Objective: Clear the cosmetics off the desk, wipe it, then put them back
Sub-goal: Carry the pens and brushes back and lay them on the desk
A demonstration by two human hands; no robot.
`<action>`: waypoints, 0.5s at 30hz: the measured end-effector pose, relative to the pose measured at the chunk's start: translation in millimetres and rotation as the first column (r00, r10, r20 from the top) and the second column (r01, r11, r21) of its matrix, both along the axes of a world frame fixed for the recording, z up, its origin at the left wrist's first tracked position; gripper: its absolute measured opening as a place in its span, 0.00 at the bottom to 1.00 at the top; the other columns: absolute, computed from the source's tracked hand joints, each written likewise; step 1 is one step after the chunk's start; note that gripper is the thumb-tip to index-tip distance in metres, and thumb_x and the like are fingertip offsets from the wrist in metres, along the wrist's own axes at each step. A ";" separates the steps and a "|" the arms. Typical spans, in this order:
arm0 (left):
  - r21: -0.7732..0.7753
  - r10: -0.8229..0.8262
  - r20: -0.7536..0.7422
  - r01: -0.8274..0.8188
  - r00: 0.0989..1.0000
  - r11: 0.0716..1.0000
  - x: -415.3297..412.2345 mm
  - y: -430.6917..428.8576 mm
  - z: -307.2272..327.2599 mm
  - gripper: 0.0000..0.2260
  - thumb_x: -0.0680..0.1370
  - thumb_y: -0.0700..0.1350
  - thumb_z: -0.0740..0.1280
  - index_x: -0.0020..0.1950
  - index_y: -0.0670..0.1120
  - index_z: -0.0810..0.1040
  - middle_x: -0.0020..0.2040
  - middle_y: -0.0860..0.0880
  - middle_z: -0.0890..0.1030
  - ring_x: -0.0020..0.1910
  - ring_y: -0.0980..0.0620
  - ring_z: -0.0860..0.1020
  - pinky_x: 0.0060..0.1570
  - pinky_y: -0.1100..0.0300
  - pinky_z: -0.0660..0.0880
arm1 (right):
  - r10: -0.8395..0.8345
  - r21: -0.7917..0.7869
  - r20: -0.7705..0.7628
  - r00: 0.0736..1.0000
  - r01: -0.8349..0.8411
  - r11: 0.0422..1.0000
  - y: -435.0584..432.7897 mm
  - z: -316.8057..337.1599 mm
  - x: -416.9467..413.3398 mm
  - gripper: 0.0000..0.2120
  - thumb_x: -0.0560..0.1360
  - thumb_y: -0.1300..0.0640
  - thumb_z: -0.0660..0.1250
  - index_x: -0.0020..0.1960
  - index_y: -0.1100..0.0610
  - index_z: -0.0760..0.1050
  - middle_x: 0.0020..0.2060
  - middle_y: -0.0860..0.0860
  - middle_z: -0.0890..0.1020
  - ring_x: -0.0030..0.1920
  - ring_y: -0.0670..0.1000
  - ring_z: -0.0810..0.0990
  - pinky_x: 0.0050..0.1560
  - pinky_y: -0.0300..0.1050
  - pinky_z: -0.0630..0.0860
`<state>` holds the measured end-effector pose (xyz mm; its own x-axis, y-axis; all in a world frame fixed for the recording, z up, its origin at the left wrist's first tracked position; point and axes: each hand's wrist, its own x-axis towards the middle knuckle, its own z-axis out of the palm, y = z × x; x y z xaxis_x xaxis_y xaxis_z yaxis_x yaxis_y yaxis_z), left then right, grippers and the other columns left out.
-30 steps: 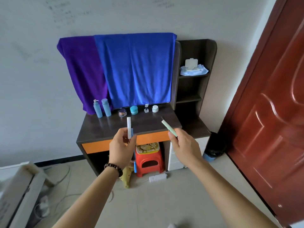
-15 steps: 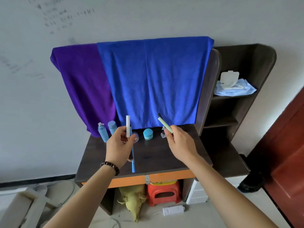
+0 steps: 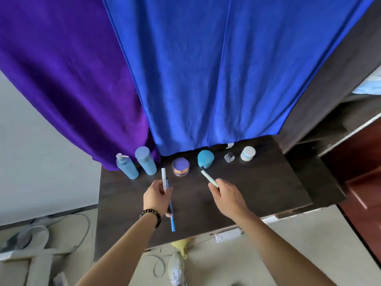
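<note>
Over the dark desk [image 3: 257, 188], my left hand [image 3: 156, 198] grips a white stick [image 3: 164, 178] and a long blue pen [image 3: 171, 211] together. My right hand [image 3: 225, 195] pinches a pale green pencil [image 3: 209, 178], whose dark tip points at the teal jar [image 3: 205, 158]. Along the desk's back edge stand a blue pump bottle [image 3: 126, 168], a blue capped bottle [image 3: 145, 161], a purple-lidded jar [image 3: 180, 167], the teal jar, a small clear bottle [image 3: 229, 157] and a white jar [image 3: 247, 153].
A blue towel [image 3: 216, 69] and a purple towel [image 3: 68, 79] hang down to the desk's back edge. A dark shelf unit [image 3: 334, 83] rises on the right. A white power strip [image 3: 227, 234] and a yellow toy [image 3: 181, 247] lie on the floor below.
I have come much closer to the desk. Both hands now hover low over its top, still holding the same sticks, near the row of jars.
</note>
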<state>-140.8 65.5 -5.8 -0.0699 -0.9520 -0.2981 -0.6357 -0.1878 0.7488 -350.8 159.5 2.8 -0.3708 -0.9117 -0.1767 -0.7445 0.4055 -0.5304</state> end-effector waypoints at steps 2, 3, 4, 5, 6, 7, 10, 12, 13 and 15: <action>0.086 -0.023 0.005 0.023 1.000 0.996 -0.9 -24.0 -27.0 0.06 0.75 0.46 0.70 0.51 0.51 0.76 0.39 0.52 0.79 0.32 0.58 0.78 0.23 0.71 0.71 | -0.062 0.093 0.026 0.998 0.059 0.994 -23.7 -28.4 9.4 0.14 0.83 0.47 0.57 0.42 0.54 0.66 0.45 0.55 0.80 0.49 0.59 0.79 0.43 0.51 0.71; 0.116 -0.029 -0.007 0.030 1.000 0.993 -3.5 -29.1 -31.5 0.06 0.76 0.46 0.69 0.52 0.51 0.76 0.40 0.52 0.79 0.31 0.57 0.79 0.20 0.71 0.70 | -0.086 0.131 0.031 0.996 0.081 0.988 -29.3 -33.5 11.8 0.14 0.83 0.46 0.57 0.43 0.54 0.66 0.46 0.55 0.80 0.50 0.59 0.79 0.43 0.51 0.70; 0.147 -0.035 -0.008 0.035 0.999 0.988 -5.7 -37.7 -39.8 0.07 0.76 0.46 0.69 0.52 0.51 0.75 0.41 0.51 0.79 0.30 0.56 0.79 0.19 0.69 0.70 | -0.112 0.176 0.033 0.993 0.104 0.979 -38.3 -43.1 14.8 0.15 0.83 0.46 0.56 0.43 0.54 0.67 0.47 0.55 0.80 0.51 0.59 0.78 0.43 0.50 0.70; 0.169 -0.042 -0.001 0.042 0.999 0.985 -8.0 -46.9 -48.6 0.07 0.76 0.46 0.69 0.53 0.51 0.75 0.41 0.51 0.79 0.31 0.55 0.80 0.19 0.67 0.71 | -0.139 0.215 0.032 0.990 0.128 0.968 -48.3 -53.5 17.4 0.15 0.83 0.45 0.55 0.44 0.53 0.67 0.48 0.55 0.80 0.52 0.60 0.78 0.43 0.49 0.69; 0.180 -0.054 0.011 0.051 0.998 0.982 -10.1 -55.2 -55.8 0.07 0.76 0.46 0.69 0.53 0.51 0.75 0.41 0.52 0.79 0.31 0.54 0.80 0.20 0.66 0.72 | -0.160 0.245 0.034 0.987 0.147 0.958 -56.9 -61.8 20.1 0.14 0.83 0.45 0.55 0.44 0.53 0.67 0.49 0.55 0.80 0.53 0.60 0.78 0.42 0.49 0.68; 0.180 -0.072 0.033 0.065 0.997 0.982 -11.8 -62.4 -61.2 0.07 0.76 0.47 0.69 0.53 0.50 0.75 0.41 0.52 0.79 0.33 0.53 0.80 0.22 0.66 0.74 | -0.178 0.269 0.037 0.983 0.162 0.949 -64.6 -67.5 22.7 0.14 0.83 0.45 0.55 0.45 0.53 0.68 0.49 0.55 0.80 0.53 0.60 0.78 0.42 0.48 0.67; 0.190 -0.130 0.080 0.113 0.988 0.975 -14.0 -79.1 -74.0 0.06 0.77 0.48 0.68 0.50 0.48 0.75 0.42 0.49 0.80 0.39 0.46 0.82 0.43 0.55 0.79 | -0.236 0.302 0.061 0.970 0.207 0.930 -84.5 -77.2 27.5 0.15 0.83 0.45 0.55 0.55 0.54 0.73 0.53 0.53 0.80 0.57 0.58 0.78 0.47 0.48 0.71; 0.209 -0.159 0.093 0.137 0.983 0.968 -12.5 -84.2 -79.7 0.06 0.77 0.48 0.67 0.50 0.48 0.74 0.44 0.47 0.81 0.42 0.43 0.82 0.49 0.51 0.78 | -0.267 0.316 0.078 0.961 0.230 0.921 -91.9 -77.6 29.3 0.19 0.82 0.45 0.56 0.67 0.53 0.72 0.58 0.52 0.79 0.61 0.55 0.77 0.56 0.50 0.74; 0.212 -0.167 0.092 0.144 0.982 0.967 -11.0 -85.2 -80.7 0.07 0.76 0.48 0.67 0.52 0.48 0.74 0.46 0.46 0.81 0.44 0.42 0.82 0.50 0.49 0.78 | -0.271 0.322 0.082 0.959 0.232 0.918 -92.8 -77.1 29.8 0.20 0.82 0.44 0.57 0.70 0.53 0.70 0.60 0.52 0.79 0.63 0.54 0.76 0.59 0.51 0.74; 0.210 -0.173 0.079 0.154 0.982 0.965 -7.8 -84.4 -78.3 0.12 0.75 0.48 0.68 0.58 0.49 0.74 0.52 0.45 0.79 0.46 0.41 0.81 0.51 0.49 0.79 | -0.263 0.331 0.087 0.961 0.221 0.917 -90.8 -74.0 30.3 0.21 0.82 0.44 0.57 0.72 0.52 0.68 0.61 0.51 0.78 0.64 0.53 0.75 0.61 0.52 0.73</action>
